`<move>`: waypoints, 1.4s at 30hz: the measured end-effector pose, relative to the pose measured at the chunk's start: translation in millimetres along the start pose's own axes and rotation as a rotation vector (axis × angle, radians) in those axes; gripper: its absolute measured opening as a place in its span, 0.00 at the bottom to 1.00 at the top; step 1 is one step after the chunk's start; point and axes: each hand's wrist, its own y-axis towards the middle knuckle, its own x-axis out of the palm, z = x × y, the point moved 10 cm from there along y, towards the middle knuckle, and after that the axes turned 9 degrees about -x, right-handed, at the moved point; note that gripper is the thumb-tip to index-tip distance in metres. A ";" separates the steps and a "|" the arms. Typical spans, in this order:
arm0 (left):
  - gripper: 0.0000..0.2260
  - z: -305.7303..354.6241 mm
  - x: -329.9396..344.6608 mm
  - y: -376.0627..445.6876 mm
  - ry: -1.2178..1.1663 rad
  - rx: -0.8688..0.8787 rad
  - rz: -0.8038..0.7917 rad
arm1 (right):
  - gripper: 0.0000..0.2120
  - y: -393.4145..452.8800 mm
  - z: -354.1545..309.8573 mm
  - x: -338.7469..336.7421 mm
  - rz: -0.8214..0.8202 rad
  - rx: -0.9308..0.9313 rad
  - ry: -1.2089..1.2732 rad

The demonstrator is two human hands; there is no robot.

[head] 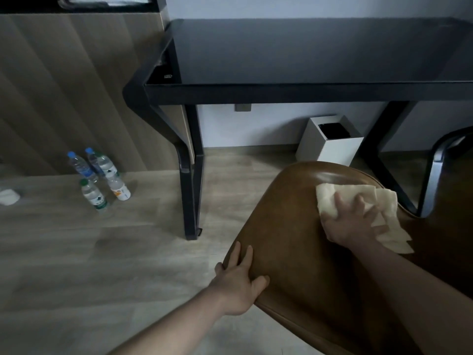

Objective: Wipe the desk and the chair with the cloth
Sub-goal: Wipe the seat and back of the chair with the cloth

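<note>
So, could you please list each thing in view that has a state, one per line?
Right hand: open, fingers spread, pressing the cloth.
Cloth: crumpled, flat against the chair.
Left hand: gripping the chair's edge.
Chair: brown, being wiped.
Desk: black top, bare where visible.
Bin: upright under the desk.
Bottles: standing on the floor, capped.

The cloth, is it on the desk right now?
No, the right hand presses the cloth flat on the brown chair.
</note>
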 end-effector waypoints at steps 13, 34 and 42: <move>0.41 -3.4 -5.8 -3.5 0.029 -0.054 0.037 | 0.30 -165.8 -64.4 52.4 -0.162 -0.344 0.039; 0.38 -7.0 0.4 -4.0 -0.042 0.025 0.047 | 0.35 -15.9 -44.9 -6.0 0.073 0.098 0.079; 0.39 -12.4 1.5 7.8 0.009 0.010 0.040 | 0.33 3.0 -161.5 17.7 -0.070 -0.302 -0.145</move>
